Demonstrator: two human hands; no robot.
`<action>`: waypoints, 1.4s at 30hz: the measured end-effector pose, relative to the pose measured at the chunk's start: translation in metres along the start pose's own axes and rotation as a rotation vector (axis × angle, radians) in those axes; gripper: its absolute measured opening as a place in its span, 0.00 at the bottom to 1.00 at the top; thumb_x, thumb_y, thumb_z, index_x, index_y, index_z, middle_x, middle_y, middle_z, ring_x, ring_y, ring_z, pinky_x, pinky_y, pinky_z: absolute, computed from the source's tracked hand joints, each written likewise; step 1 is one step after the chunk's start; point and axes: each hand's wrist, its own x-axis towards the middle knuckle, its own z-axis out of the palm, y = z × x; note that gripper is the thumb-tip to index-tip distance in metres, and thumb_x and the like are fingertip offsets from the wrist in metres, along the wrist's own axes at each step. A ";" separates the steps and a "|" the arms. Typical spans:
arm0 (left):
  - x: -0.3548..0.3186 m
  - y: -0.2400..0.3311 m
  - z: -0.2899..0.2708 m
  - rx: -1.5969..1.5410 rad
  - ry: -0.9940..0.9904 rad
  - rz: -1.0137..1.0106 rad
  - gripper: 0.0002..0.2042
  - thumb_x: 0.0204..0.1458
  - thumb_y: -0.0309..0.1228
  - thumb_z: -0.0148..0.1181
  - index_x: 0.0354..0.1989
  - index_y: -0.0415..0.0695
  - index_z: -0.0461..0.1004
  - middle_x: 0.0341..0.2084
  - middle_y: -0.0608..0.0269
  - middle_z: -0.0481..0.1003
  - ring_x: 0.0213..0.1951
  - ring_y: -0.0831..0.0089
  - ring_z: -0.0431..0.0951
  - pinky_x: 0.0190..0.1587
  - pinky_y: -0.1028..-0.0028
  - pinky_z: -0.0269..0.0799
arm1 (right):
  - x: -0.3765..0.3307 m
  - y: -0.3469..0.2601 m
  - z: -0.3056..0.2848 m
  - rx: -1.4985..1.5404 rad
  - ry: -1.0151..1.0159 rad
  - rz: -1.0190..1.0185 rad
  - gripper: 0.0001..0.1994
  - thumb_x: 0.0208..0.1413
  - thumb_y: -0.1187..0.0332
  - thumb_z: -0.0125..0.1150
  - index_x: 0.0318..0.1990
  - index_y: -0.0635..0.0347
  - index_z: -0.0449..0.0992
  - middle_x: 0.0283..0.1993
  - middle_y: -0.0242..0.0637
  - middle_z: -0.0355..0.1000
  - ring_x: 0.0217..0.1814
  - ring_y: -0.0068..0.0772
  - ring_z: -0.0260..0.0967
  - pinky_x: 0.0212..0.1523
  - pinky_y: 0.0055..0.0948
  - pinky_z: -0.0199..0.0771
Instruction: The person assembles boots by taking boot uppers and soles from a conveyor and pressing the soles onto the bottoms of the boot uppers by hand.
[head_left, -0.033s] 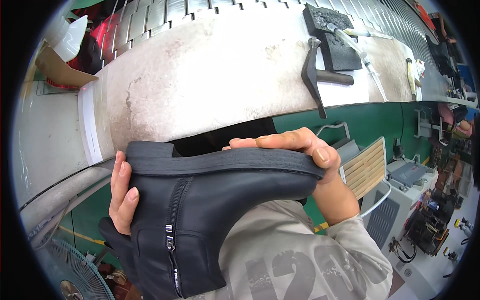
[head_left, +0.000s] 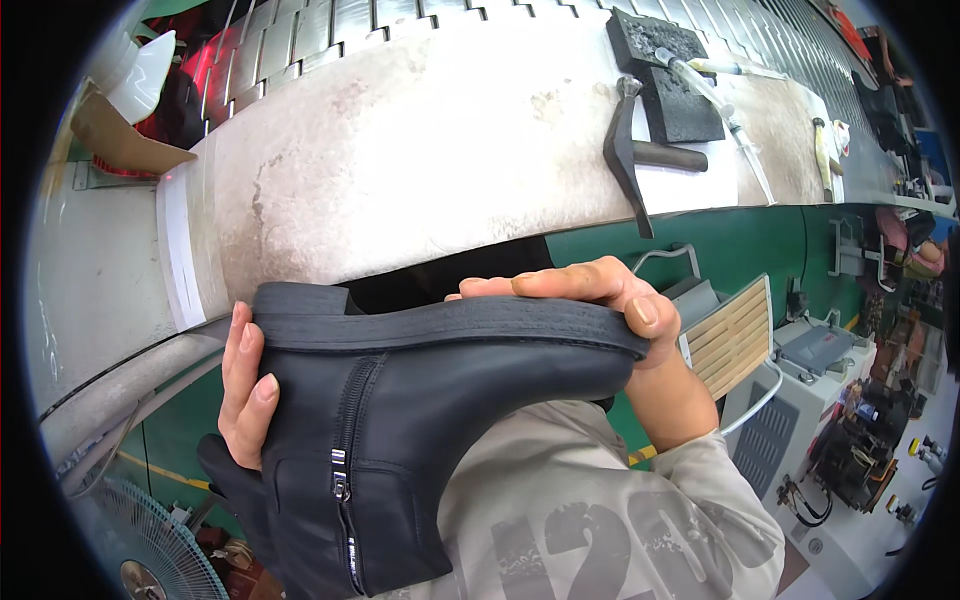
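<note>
Both hands are holding 1 black ankle boot (head_left: 400,430) sole-up, in the air at the near edge of the worn grey surface (head_left: 400,150), above the person's grey printed sleeve (head_left: 600,520). Left hand (head_left: 245,385) is wrapping the heel end, grip closed on it, fingers lying against the leather by the side zip (head_left: 342,470). Right hand (head_left: 600,295) is clamping the toe end, fingers over the sole, thumb pressing at the tip, grip closed on the boot. On the surface toward its far right corner, a hammer (head_left: 630,155) is lying beside a black block (head_left: 665,75), with a syringe (head_left: 715,90) across it. A fan (head_left: 150,550) is standing on the floor below left.
</note>
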 end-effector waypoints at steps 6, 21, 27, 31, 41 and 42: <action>0.006 -0.004 0.007 -0.054 0.017 -0.053 0.23 0.64 0.33 0.61 0.66 0.46 0.68 0.70 0.39 0.65 0.72 0.35 0.61 0.74 0.44 0.55 | -0.001 -0.036 0.014 -0.364 0.175 0.190 0.46 0.55 0.46 0.73 0.68 0.80 0.67 0.68 0.65 0.69 0.68 0.52 0.72 0.69 0.41 0.69; 0.027 0.011 -0.010 0.107 0.013 -0.134 0.20 0.56 0.31 0.69 0.56 0.41 0.76 0.63 0.39 0.73 0.68 0.36 0.68 0.69 0.48 0.66 | 0.029 -0.019 0.009 -1.522 0.000 -0.149 0.39 0.43 0.57 0.84 0.60 0.74 0.74 0.51 0.52 0.81 0.48 0.46 0.83 0.51 0.32 0.81; 0.046 -0.023 -0.031 -0.080 -0.088 -0.241 0.25 0.56 0.30 0.65 0.63 0.35 0.73 0.67 0.38 0.70 0.70 0.41 0.67 0.72 0.55 0.61 | 0.060 -0.032 0.021 -1.377 0.181 0.029 0.30 0.54 0.65 0.76 0.61 0.72 0.75 0.52 0.51 0.81 0.53 0.40 0.81 0.57 0.32 0.78; 0.045 -0.046 -0.015 -0.512 0.261 -0.382 0.23 0.62 0.30 0.61 0.65 0.34 0.71 0.68 0.40 0.68 0.71 0.51 0.67 0.73 0.61 0.62 | 0.110 -0.021 0.013 -1.190 0.516 -0.248 0.19 0.61 0.71 0.66 0.57 0.72 0.78 0.54 0.50 0.81 0.60 0.38 0.78 0.63 0.35 0.74; 0.156 -0.078 -0.017 -0.988 0.650 -0.406 0.24 0.63 0.37 0.60 0.65 0.38 0.71 0.64 0.45 0.71 0.66 0.55 0.71 0.67 0.62 0.67 | 0.108 0.007 -0.032 -1.629 0.497 -0.521 0.20 0.56 0.66 0.71 0.52 0.69 0.79 0.54 0.54 0.78 0.58 0.56 0.76 0.60 0.43 0.76; 0.165 -0.081 -0.031 -0.961 0.680 -0.407 0.24 0.63 0.37 0.60 0.65 0.38 0.71 0.64 0.45 0.71 0.65 0.55 0.72 0.67 0.62 0.68 | 0.108 0.007 -0.034 -1.619 0.493 -0.528 0.20 0.56 0.65 0.71 0.52 0.69 0.79 0.54 0.54 0.78 0.58 0.56 0.75 0.61 0.43 0.75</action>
